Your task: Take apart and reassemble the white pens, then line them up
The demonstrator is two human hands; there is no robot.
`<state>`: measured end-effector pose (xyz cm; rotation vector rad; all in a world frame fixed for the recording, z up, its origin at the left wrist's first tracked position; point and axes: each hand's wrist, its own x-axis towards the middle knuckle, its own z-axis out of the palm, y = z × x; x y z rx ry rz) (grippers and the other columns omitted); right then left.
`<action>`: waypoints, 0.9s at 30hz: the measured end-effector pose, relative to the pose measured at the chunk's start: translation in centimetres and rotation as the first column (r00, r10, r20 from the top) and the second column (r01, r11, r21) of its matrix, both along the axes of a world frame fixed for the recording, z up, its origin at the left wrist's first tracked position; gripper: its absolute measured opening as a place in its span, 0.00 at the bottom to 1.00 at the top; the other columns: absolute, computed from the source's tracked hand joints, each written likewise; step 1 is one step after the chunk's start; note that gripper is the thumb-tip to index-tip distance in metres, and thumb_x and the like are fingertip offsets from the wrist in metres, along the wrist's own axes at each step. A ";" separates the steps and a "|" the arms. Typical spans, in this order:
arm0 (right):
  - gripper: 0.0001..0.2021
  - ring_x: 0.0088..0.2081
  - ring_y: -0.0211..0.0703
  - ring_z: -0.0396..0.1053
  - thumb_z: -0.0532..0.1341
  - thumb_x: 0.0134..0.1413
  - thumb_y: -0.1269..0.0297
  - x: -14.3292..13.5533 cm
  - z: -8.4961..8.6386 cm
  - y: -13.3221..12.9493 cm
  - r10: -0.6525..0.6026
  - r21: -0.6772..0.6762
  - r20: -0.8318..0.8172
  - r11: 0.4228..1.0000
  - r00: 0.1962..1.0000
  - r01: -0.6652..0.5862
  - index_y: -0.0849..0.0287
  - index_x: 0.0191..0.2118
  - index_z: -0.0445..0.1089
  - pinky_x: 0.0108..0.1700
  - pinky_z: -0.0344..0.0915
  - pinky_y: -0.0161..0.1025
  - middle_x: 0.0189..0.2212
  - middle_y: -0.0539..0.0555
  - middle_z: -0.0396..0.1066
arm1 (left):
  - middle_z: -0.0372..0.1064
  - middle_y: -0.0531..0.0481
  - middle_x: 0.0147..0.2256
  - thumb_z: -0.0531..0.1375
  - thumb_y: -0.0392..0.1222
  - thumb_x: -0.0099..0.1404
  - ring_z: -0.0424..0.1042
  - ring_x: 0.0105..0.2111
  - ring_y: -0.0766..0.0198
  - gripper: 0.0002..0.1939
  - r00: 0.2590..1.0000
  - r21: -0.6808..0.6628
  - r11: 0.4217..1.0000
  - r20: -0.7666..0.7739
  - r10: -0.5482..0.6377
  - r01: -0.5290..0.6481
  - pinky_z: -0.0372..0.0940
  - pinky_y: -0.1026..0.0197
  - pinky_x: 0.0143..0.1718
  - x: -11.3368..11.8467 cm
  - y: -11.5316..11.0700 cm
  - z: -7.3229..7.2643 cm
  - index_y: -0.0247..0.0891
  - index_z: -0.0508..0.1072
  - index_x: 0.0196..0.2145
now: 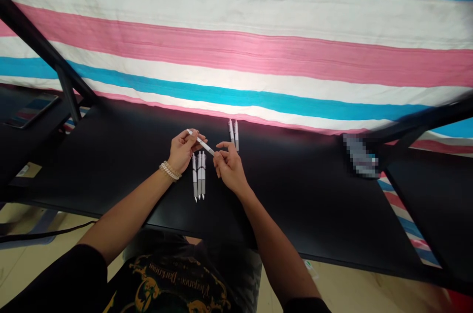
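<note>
A white pen point(204, 145) with a grey grip is held at a slant above the black table point(295, 194). My left hand point(182, 149), with a beaded bracelet at the wrist, pinches its upper end. The fingers of my right hand point(229, 164) close on its grey lower end, so the tip is hidden. Below the held pen, three white-and-grey pens point(199, 177) lie side by side with their points toward me. Two more pens point(233, 131) lie farther back, partly covered by my right hand.
A striped cloth point(258, 56) hangs along the table's far edge. Dark metal bars point(55, 56) slope at both sides. A blurred-out object point(360, 156) lies at the right. A dark flat object point(32, 110) rests at the far left, near a small tan piece point(30, 170).
</note>
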<state>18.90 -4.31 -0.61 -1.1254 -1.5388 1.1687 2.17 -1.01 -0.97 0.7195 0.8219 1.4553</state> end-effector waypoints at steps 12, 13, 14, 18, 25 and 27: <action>0.15 0.31 0.38 0.68 0.56 0.65 0.53 0.2 -0.3 0.5 -0.142 0.141 0.047 0.981 0.989 0.134 0.57 0.50 0.61 0.34 0.66 0.37 0.33 0.51 0.69 | 0.39 0.61 0.15 0.51 0.55 0.69 0.42 0.12 0.72 0.21 0.856 -0.192 0.940 0.492 -0.155 0.281 0.44 0.66 0.14 -1.9 -0.3 2.3 0.39 0.60 0.24; 0.15 0.32 0.39 0.69 0.57 0.65 0.53 0.2 -0.3 0.5 -0.142 0.150 0.056 0.980 0.988 0.132 0.57 0.50 0.62 0.34 0.66 0.37 0.33 0.51 0.69 | 0.37 0.62 0.15 0.50 0.53 0.69 0.40 0.12 0.72 0.19 0.850 -0.203 0.937 0.506 -0.150 0.286 0.41 0.66 0.14 -2.1 -0.3 2.2 0.39 0.60 0.24; 0.14 0.32 0.39 0.69 0.57 0.65 0.53 0.1 -0.3 0.4 -0.144 0.158 0.065 0.979 0.987 0.132 0.57 0.50 0.62 0.34 0.66 0.37 0.32 0.51 0.69 | 0.36 0.62 0.15 0.49 0.51 0.69 0.39 0.12 0.72 0.18 0.844 -0.211 0.933 0.516 -0.148 0.292 0.39 0.66 0.14 -2.2 -0.3 2.2 0.39 0.61 0.25; 0.13 0.30 0.39 0.69 0.57 0.65 0.54 0.1 -0.1 0.3 -0.171 0.170 0.095 0.973 0.981 0.154 0.56 0.49 0.64 0.33 0.65 0.37 0.31 0.50 0.70 | 0.37 0.62 0.15 0.49 0.57 0.69 0.40 0.12 0.72 0.21 0.834 -0.214 0.940 0.541 -0.112 0.265 0.38 0.66 0.14 -2.4 -0.1 2.0 0.38 0.65 0.29; 0.12 0.30 0.39 0.70 0.57 0.65 0.54 0.3 0.1 0.4 -0.196 0.184 0.094 0.967 0.976 0.177 0.56 0.47 0.65 0.33 0.66 0.37 0.30 0.50 0.71 | 0.37 0.62 0.15 0.46 0.53 0.70 0.39 0.11 0.72 0.19 0.847 -0.195 0.957 0.525 -0.082 0.214 0.37 0.66 0.14 -3.0 -0.1 2.4 0.39 0.65 0.28; 0.12 0.30 0.39 0.70 0.57 0.65 0.54 0.3 0.1 0.4 -0.192 0.187 0.110 0.968 0.975 0.170 0.56 0.46 0.66 0.32 0.66 0.37 0.30 0.50 0.71 | 0.38 0.62 0.15 0.48 0.57 0.69 0.39 0.12 0.73 0.21 0.856 -0.199 0.960 0.513 -0.070 0.198 0.38 0.66 0.14 -3.1 -0.1 2.4 0.38 0.66 0.29</action>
